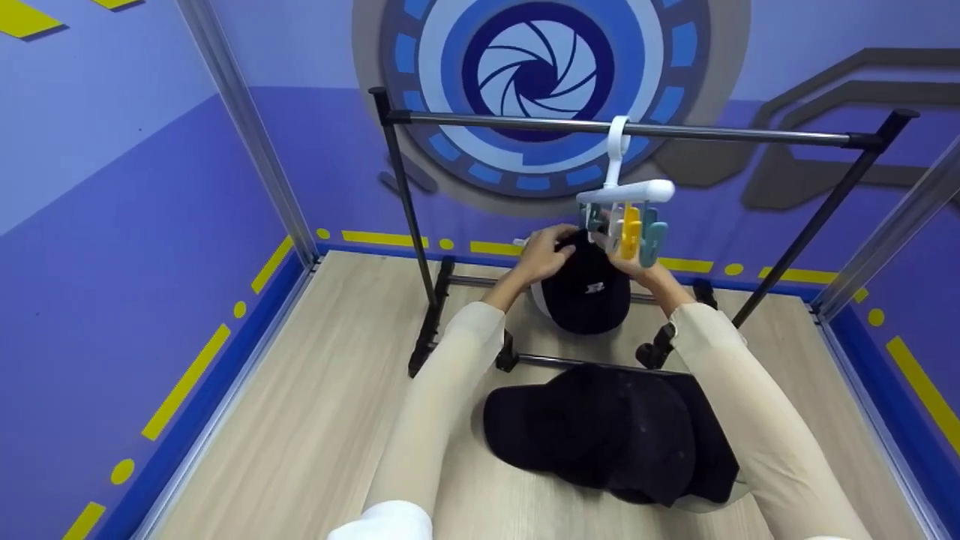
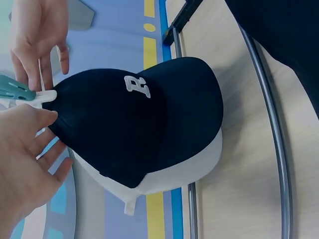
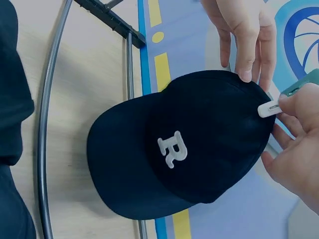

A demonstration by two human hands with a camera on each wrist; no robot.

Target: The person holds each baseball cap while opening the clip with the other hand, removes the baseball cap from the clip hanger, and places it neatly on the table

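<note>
A black baseball cap (image 1: 589, 289) with a white R hangs brim down beneath a white clip hanger (image 1: 626, 192). A teal clip (image 2: 15, 89) with a white tip bites the top of its crown. My left hand (image 1: 541, 255) holds the crown's edge beside the clip, thumb in front and fingers partly hidden behind. Opposite it, my right hand (image 3: 299, 134) pinches the clip with the thumb in front; its other fingers lie partly behind the cap. A white cap (image 2: 199, 172) shows behind the black one.
The hanger hooks over the top bar (image 1: 750, 135) of a black metal rack. More dark caps (image 1: 600, 431) lie overlapped on the wooden floor (image 1: 330, 360) in front of it. Yellow and teal clips (image 1: 651, 236) dangle from the hanger. Blue patterned walls (image 1: 187, 172) enclose the space.
</note>
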